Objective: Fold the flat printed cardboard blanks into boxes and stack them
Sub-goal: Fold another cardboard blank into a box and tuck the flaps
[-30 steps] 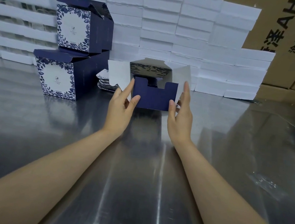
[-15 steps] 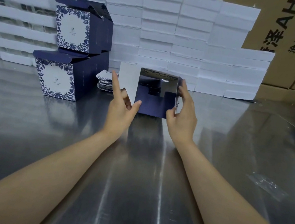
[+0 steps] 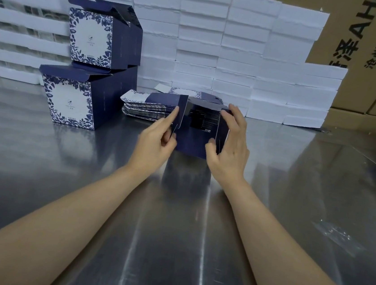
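A half-formed navy cardboard box (image 3: 197, 131) is between my hands above the steel table (image 3: 173, 222). My left hand (image 3: 157, 138) pinches its left side flap between thumb and forefinger. My right hand (image 3: 229, 144) grips the box's right wall, fingers curled over its top edge and thumb on the front. Behind it lies a pile of flat printed blanks (image 3: 144, 108). At the left, two finished navy boxes with blue floral fronts are stacked: the lower box (image 3: 74, 101) and the upper box (image 3: 95, 38), both with lids open.
White foam trays (image 3: 217, 40) are stacked in a wall along the back of the table. Brown shipping cartons (image 3: 369, 45) stand at the back right. A crumpled clear plastic scrap (image 3: 333, 234) lies on the table at the right.
The box has been turned and lowered, its white inside no longer showing. My left hand went from spread fingers to pinching the left flap. My right hand closed round the right wall.
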A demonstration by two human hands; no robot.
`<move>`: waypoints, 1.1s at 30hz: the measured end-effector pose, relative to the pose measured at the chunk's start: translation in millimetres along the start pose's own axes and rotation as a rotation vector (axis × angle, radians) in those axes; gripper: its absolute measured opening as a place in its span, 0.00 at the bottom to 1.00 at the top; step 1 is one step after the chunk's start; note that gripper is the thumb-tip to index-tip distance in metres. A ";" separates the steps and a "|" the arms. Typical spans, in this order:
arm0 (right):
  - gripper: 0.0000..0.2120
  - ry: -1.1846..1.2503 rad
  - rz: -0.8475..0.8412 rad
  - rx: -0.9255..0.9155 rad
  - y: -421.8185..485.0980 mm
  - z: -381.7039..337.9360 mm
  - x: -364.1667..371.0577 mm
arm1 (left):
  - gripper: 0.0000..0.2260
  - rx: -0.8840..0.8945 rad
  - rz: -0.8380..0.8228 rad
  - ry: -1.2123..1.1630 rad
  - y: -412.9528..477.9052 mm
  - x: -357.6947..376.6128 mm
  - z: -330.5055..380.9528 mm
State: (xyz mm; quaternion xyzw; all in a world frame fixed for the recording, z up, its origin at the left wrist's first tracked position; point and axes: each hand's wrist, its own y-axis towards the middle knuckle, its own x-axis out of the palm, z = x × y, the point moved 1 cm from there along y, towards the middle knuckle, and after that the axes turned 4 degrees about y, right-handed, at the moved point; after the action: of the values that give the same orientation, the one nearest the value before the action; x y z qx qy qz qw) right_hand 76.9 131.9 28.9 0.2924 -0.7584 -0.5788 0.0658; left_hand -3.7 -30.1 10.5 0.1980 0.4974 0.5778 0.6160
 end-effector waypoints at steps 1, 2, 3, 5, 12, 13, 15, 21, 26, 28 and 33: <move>0.28 0.001 0.006 -0.007 0.7 0.1 -0.5 | 0.31 0.008 -0.010 -0.002 -0.5 0.2 0.4; 0.26 0.002 0.011 -0.013 1.2 0.2 -0.5 | 0.31 0.018 -0.018 -0.003 -0.7 0.3 0.8; 0.25 0.008 0.018 -0.019 1.2 0.6 -0.2 | 0.31 0.025 -0.023 -0.004 -0.6 0.1 0.7; 0.26 0.042 0.039 -0.019 0.6 2.2 -0.3 | 0.31 0.032 -0.030 0.001 -0.2 -0.4 1.3; 0.22 0.157 0.072 -0.011 1.2 4.1 -1.9 | 0.25 -0.004 -0.035 0.020 0.7 -2.2 3.6; 0.20 0.200 0.061 -0.017 1.0 4.3 -1.6 | 0.19 -0.016 -0.011 0.024 1.2 -2.8 3.0; 0.19 0.265 0.013 -0.040 -0.3 5.7 -1.3 | 0.08 -0.031 0.015 0.026 1.3 -4.3 2.2; 0.15 0.181 -0.050 -0.023 -0.6 8.1 -4.6 | 0.06 -0.022 0.003 0.036 1.5 -4.8 3.2; 0.23 0.138 -0.005 0.037 -1.4 10.5 -1.8 | 0.23 -0.039 -0.076 0.008 0.3 -4.4 7.0; 0.23 0.151 0.010 0.045 -0.6 11.1 -1.3 | 0.29 -0.001 -0.101 0.001 -1.0 -3.5 9.8; 0.23 0.227 0.031 0.191 -0.1 11.3 -0.9 | 0.32 0.081 -0.131 0.017 -2.1 1.1 8.1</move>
State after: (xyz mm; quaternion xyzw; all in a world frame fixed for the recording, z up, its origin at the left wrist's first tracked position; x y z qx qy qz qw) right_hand 72.7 141.9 25.4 0.3492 -0.8020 -0.4662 0.1321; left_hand 4.0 -27.0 11.8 0.1851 0.5375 0.5171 0.6399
